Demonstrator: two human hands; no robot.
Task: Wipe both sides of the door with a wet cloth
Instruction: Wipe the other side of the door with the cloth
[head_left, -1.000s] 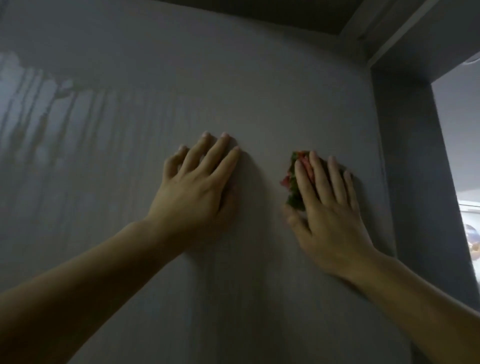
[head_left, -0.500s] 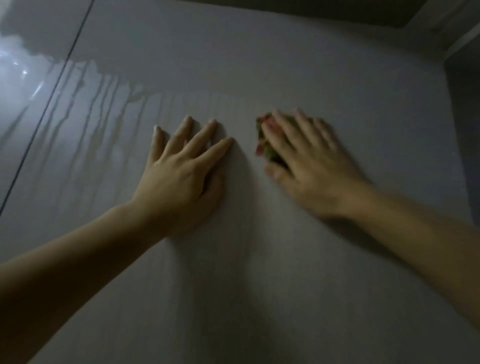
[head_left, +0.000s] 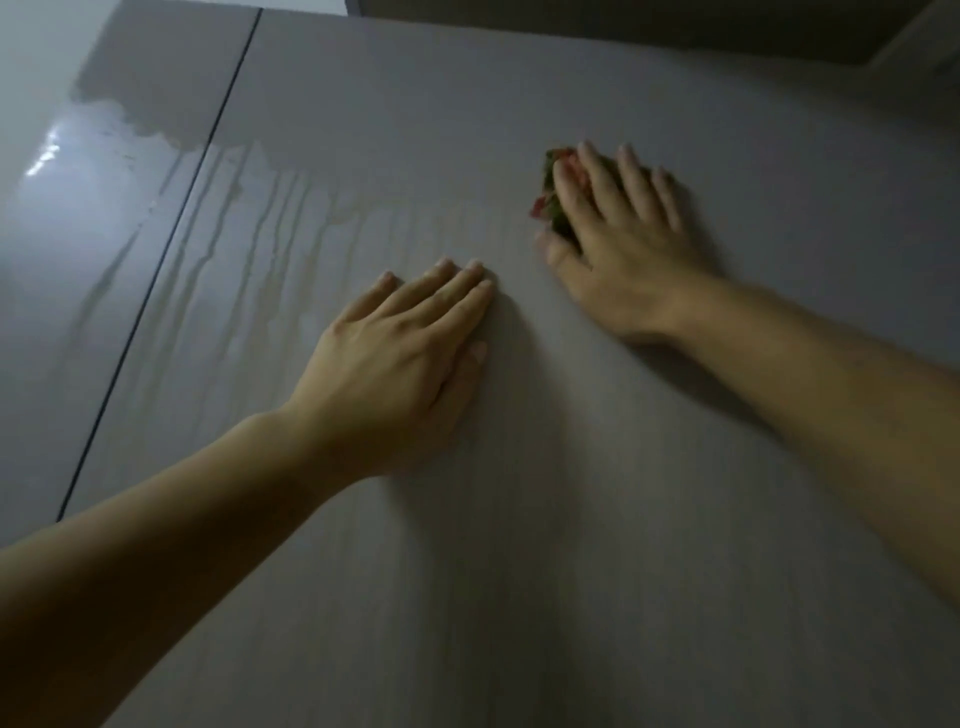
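L hand (head_left: 395, 364): flat on door (head_left: 519, 545), palm down, fingers straight and close together, thumb tucked alongside, holds nothing. R hand (head_left: 623, 249): up and to the right of L, well apart from it, fingers straight and slightly spread, pressing cloth (head_left: 551, 200) flat against door. Cloth is red/green, mostly hidden under R fingers, only its left edge shows, above the thumb. Can't tell if thumb hooks it. Wet drip streaks (head_left: 249, 234) run down the door, left of and above L hand. Further left: thin dark seam (head_left: 171, 249), then glossy panel (head_left: 57, 218) w/ a light glare.
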